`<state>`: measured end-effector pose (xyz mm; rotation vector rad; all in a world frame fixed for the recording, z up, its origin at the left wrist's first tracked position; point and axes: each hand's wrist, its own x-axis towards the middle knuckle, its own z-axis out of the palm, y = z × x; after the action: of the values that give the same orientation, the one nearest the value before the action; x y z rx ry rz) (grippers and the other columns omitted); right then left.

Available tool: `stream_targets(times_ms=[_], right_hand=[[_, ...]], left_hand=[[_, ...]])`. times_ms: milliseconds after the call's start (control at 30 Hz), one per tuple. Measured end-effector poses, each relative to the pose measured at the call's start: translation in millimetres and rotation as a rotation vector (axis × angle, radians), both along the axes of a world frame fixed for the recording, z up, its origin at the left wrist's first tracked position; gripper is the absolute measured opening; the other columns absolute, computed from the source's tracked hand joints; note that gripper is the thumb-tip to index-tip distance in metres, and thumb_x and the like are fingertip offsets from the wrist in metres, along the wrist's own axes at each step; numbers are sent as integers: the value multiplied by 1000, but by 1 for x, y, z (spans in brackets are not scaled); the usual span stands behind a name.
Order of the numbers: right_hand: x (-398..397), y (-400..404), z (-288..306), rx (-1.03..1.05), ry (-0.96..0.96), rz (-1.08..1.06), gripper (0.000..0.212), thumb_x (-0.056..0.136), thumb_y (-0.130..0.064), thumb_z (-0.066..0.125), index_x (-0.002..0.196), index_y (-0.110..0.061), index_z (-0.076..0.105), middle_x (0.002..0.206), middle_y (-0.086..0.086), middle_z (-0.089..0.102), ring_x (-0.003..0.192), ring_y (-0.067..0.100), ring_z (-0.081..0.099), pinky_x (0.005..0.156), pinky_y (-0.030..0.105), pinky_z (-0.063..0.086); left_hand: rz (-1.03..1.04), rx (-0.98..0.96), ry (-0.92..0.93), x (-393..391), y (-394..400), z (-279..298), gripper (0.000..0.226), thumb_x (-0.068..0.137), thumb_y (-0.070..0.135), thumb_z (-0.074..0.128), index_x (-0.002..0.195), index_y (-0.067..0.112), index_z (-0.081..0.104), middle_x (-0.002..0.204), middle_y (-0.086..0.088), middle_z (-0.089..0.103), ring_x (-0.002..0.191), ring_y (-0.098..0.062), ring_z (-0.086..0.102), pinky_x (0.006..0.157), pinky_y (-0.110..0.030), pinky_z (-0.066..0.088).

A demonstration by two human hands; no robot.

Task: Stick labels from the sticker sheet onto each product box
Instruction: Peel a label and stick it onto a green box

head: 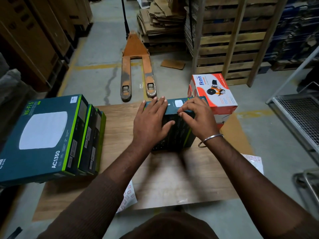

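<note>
Left grip (151, 118) flat (fingers spread) on box (179, 130); right grip (196, 116) pinching.

Surface: wooden board (120, 128), low over the concrete floor (96, 78).
Left side: row of teal product boxes (51, 135).
Middle: one teal box (174, 131).
Edges: sticker sheets (127, 197), partly hidden.

A: What lettering is showing on the teal box (43, 133) at nine o'clock?

B: Its face is reading "WI-FI 5" in green and "AC1350" in white.

A: And the red-and-white box (214, 91) at one o'clock?

B: It is showing "Ikon" in blue. A small floor tag (141, 86) at twelve o'clock, between the forks, is reading "P27". Other print is staying too small to read.
</note>
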<state>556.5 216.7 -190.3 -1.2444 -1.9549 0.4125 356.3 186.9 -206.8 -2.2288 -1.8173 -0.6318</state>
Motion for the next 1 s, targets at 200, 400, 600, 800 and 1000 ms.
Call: stream_targets(times_ms=[200,400,600,800,1000], right_hand=[[-3,0,-3,-17,66,-23,12,88,-32,67,93,-28,78,98,-13,60,101,15,58,85,54,51],[-3,3,-6,-1,83,-21,10,88,-25,71,94,-27,79,97,-10,62,100,15,59,83,53,52],[-3,3,-7,6,84,-16,9,89,-23,72,94,-24,79,97,-9,63,100,15,59,83,51,53],[0,5,-3,8,116,-2,15,90,-16,74,102,-21,82,97,-8,65,98,8,59,83,38,54],[6,14,6,-64,96,1,36,89,-24,78,125,-22,74,102,-3,65,93,7,60,81,25,52]], left_hand=[[78,86,-43,20,6,4,60,90,64,58,123,15,60,129,-4,62,118,-26,56,107,-42,42],[41,121,-84,19,6,0,59,89,63,58,120,13,62,129,-6,61,116,-26,55,105,-41,41],[47,110,-85,17,8,0,54,92,61,57,120,15,62,129,-4,61,115,-25,55,103,-40,42],[68,133,-100,21,9,-2,52,92,58,59,117,14,62,125,-5,62,113,-25,56,101,-41,43],[66,144,-123,20,9,-3,52,90,58,62,117,14,62,125,-5,63,112,-26,58,99,-41,43]])
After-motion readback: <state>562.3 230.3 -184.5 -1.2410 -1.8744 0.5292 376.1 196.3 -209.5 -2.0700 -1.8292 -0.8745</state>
